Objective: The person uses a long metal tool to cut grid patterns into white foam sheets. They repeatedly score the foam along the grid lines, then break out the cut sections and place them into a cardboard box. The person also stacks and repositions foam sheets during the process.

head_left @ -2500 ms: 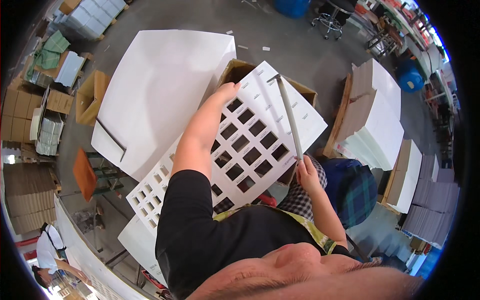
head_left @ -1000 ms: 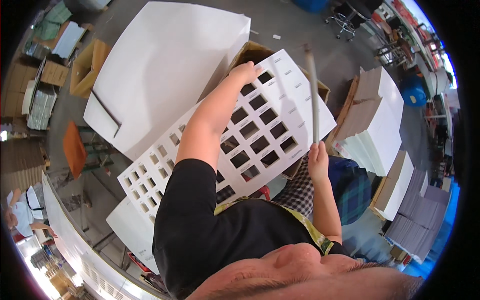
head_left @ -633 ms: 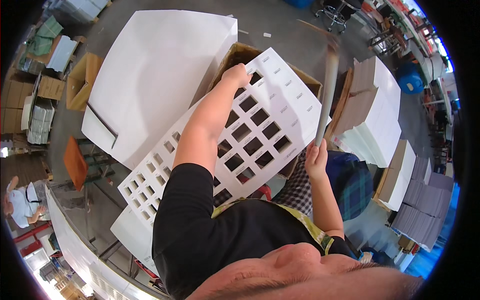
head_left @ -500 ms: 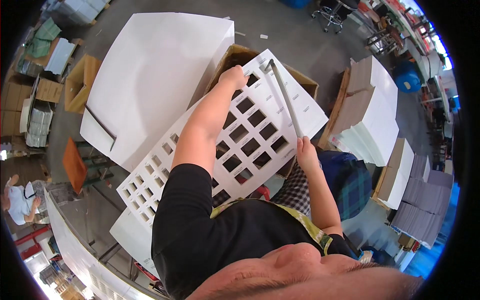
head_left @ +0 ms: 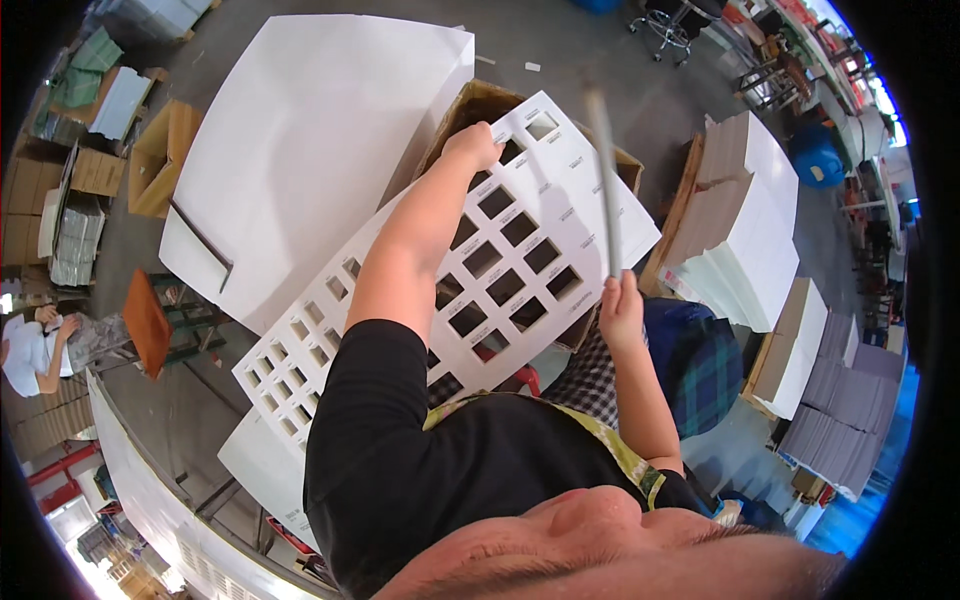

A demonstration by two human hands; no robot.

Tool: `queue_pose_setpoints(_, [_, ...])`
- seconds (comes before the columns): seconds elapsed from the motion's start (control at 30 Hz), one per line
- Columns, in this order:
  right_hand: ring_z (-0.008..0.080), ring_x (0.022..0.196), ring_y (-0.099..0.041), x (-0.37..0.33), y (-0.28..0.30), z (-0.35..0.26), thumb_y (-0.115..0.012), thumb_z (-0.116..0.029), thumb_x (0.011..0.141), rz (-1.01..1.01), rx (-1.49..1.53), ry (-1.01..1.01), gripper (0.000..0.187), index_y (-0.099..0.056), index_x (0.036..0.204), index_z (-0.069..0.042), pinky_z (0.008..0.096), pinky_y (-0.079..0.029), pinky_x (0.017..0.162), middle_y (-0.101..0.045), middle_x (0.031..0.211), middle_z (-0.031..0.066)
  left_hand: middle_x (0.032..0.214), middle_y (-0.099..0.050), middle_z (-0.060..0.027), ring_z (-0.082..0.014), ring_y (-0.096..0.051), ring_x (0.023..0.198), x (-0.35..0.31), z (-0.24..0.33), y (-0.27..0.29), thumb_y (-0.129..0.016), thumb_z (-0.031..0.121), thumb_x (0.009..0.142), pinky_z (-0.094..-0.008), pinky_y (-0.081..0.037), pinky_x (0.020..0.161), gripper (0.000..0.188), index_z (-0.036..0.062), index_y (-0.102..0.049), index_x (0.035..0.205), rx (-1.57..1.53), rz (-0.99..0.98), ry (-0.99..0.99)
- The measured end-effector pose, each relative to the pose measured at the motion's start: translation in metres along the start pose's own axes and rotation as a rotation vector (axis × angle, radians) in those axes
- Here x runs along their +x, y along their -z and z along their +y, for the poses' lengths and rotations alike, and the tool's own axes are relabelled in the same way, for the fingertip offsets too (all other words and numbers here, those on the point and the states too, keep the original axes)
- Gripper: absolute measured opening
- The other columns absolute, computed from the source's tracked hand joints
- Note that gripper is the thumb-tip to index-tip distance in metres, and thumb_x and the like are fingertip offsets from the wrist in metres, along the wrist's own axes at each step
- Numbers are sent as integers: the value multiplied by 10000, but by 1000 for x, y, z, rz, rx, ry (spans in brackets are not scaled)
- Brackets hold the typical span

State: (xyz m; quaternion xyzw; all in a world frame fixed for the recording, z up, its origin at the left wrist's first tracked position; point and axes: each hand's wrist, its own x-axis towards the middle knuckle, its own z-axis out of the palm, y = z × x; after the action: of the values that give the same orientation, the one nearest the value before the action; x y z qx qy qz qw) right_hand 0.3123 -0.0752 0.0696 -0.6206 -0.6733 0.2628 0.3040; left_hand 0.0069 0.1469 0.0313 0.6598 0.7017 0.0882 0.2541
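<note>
A white cardboard sheet [head_left: 572, 195] with rows of square cut-outs lies slanted in front of me, over a brown carton [head_left: 462, 112]. My left hand [head_left: 473, 148] grips its upper left edge, fingers closed beside a square hole. My right hand [head_left: 622, 308] is closed round the lower end of a slim metal bar [head_left: 607, 170]. The bar stands raised over the sheet's right part, its far end smeared by motion. Near the sheet's top corner, one square shows grey-white, while many others are open through to the dark below.
A large white sheet [head_left: 320, 130] lies at the left, with a dark bent bar [head_left: 205, 248] on it. Stacks of white board [head_left: 735, 235] stand on the right. An orange-topped stool [head_left: 147, 322] and a seated person [head_left: 40, 350] are at the far left.
The metal bar has swung up and right, off the sheet's top corner, uncovering the square there. My left hand keeps its grip on the edge. The person at far left has shifted.
</note>
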Motion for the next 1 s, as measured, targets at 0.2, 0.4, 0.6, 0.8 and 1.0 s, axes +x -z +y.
queue_pose_setpoints(0.2, [490,724,-548,25,-6,24,-448,-244,961,-192,-292,-99,249,-469,928,2,515,-422,585,-564,730,298,1079,-630,-222,-348,-605,1024,0,3,-2,-603,385,842,-425,-470,879,462,-11,-573,1079,-8,-10,-20])
queue_pose_setpoints(0.4, [479,679,-550,6,8,7,-438,-239,967,-6,-31,-19,233,-455,921,-11,514,-417,574,-567,716,274,1073,-641,-200,-342,-615,1011,2,-4,-4,-606,374,836,-422,-482,870,440,10,-585,1083,3,27,19])
queue_pose_setpoints(0.6, [479,698,-565,17,2,25,-427,-273,966,-95,-353,-70,272,-448,911,-8,540,-422,596,-589,739,280,1092,-628,-217,-351,-602,1032,3,-2,-8,-590,385,848,-427,-470,879,466,-9,-566,1095,0,12,-24])
queue_pose_setpoints(0.8, [485,713,-561,14,15,4,-444,-274,960,3,-40,4,273,-455,911,-7,542,-423,605,-583,731,287,1125,-612,-223,-345,-591,1056,1,-2,1,-592,397,852,-422,-463,894,481,-11,-563,1105,-6,-33,6])
queue_pose_setpoints(1.0, [487,716,-559,18,1,15,-463,-250,954,-139,-261,-56,247,-452,911,-7,544,-423,610,-581,730,287,1121,-617,-215,-342,-594,1052,1,-2,-2,-585,388,859,-425,-463,892,470,-11,-563,1107,18,-12,13])
